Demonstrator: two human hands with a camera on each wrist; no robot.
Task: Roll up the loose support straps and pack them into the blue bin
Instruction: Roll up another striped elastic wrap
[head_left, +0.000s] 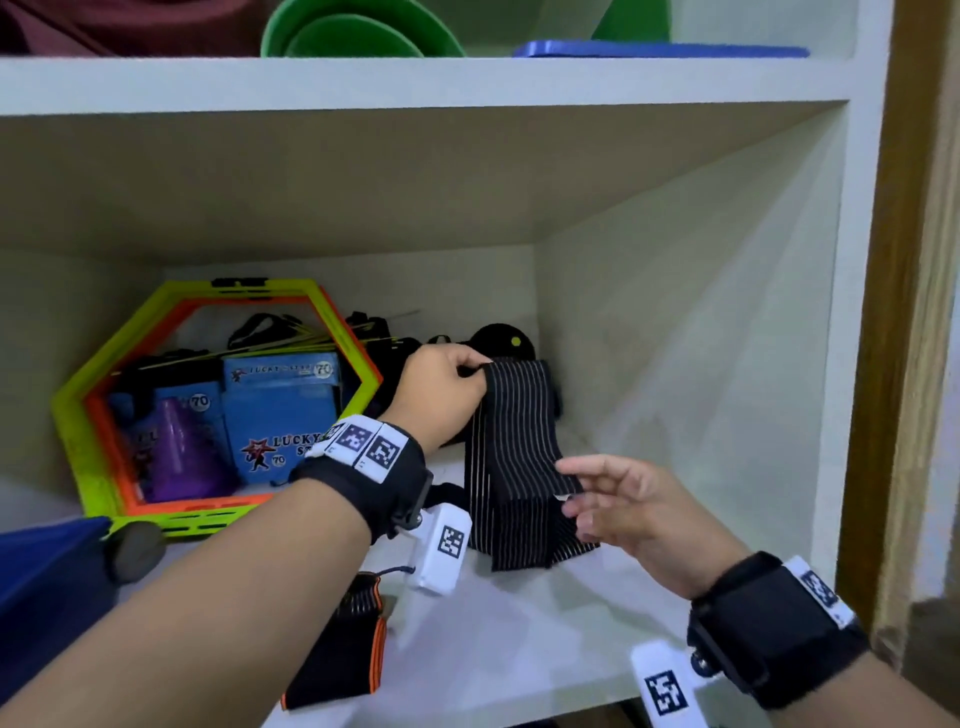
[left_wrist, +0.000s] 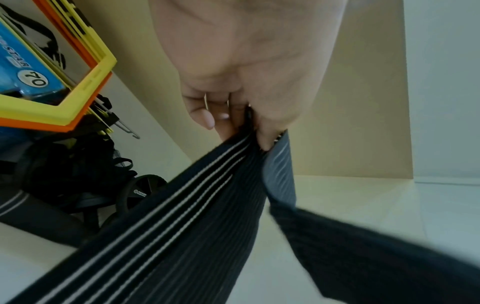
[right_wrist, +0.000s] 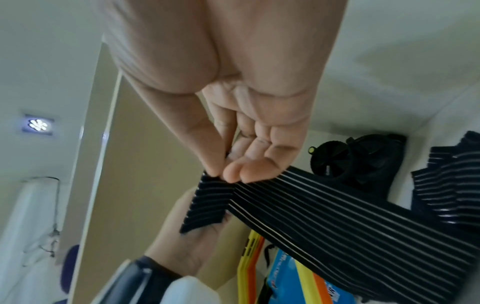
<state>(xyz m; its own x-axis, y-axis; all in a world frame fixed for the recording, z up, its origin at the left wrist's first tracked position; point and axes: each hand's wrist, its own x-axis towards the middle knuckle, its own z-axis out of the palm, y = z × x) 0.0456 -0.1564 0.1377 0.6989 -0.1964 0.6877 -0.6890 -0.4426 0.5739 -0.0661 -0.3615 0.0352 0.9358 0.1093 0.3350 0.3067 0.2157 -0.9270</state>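
Nearest, below the left forearm: a second black strap with orange edging (head_left: 340, 649), lying flat on the white shelf (head_left: 519, 649), untouched. At far left, level with that forearm: a corner of the blue bin (head_left: 47, 582), well apart from both hands. Right hand (head_left: 628, 506) low and to the right, thumb and fingers (right_wrist: 235, 172) pinching the lower edge of the black pinstriped support strap (head_left: 514, 457); grip confirmed in the right wrist view, where a short folded end of the strap (right_wrist: 207, 203) projects past the fingertips. Left hand (head_left: 441, 397) higher and further in, fingers (left_wrist: 223, 121) curled and pressed against the thumb, pinching the strap's (left_wrist: 166, 226) upper end. Strap held up between the two hands, unrolled, its remaining length folded and trailing down onto the shelf below the right-hand fingers. Left of the left hand: a yellow-and-orange hexagonal frame (head_left: 83, 415) standing tilted, with blue boxes (head_left: 280, 410) marked "LUCKY" and "70" and a purple cone (head_left: 179, 452) seen through it. Behind the left-hand fingers, at the back wall: a pile of black gear (head_left: 501, 340) with a yellow dot; exact items not discernible. Above, on the upper shelf: green bowls (head_left: 358, 31) and a flat blue item (head_left: 660, 50).
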